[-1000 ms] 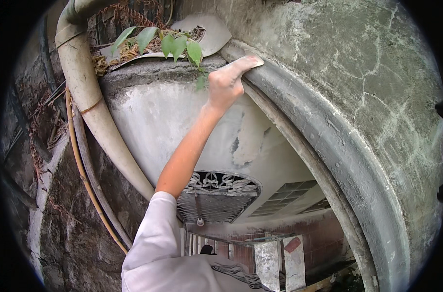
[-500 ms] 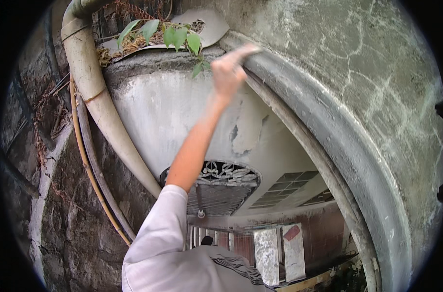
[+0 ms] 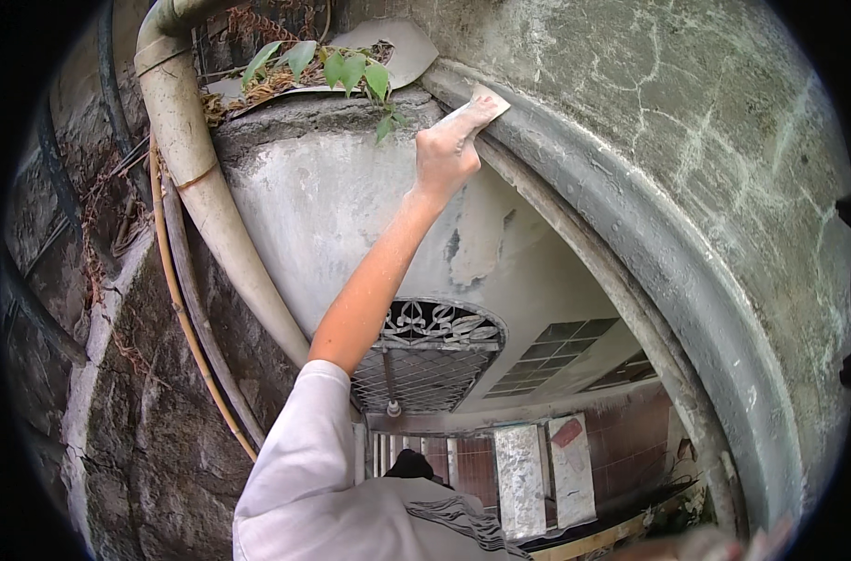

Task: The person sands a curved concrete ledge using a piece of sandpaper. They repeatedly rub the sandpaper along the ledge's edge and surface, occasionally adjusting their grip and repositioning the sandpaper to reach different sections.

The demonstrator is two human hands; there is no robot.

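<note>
My left hand (image 3: 447, 154) is raised high, with the arm in a white sleeve (image 3: 299, 467) coming up from the lower edge. It is shut on a small flat scraper blade (image 3: 481, 103), whose pale edge is pressed against the grey curved band (image 3: 631, 234) of a rough plastered wall. Just left of the hand is a grey-white concrete ledge (image 3: 322, 178) with peeling paint. My right hand is not clearly seen; only a pinkish blur (image 3: 724, 545) sits at the lower right edge.
A thick beige drain pipe (image 3: 196, 178) and thin cables (image 3: 178, 299) run down the left by a dark stone wall (image 3: 117, 402). Green leaves (image 3: 346, 67) grow on the ledge. A window with an ornate grille (image 3: 425, 351) and brown tiled wall (image 3: 622, 449) lie beyond.
My left hand has slid the scraper a little along the grey band, and the view has shifted slightly, bringing the window grille closer to the centre.
</note>
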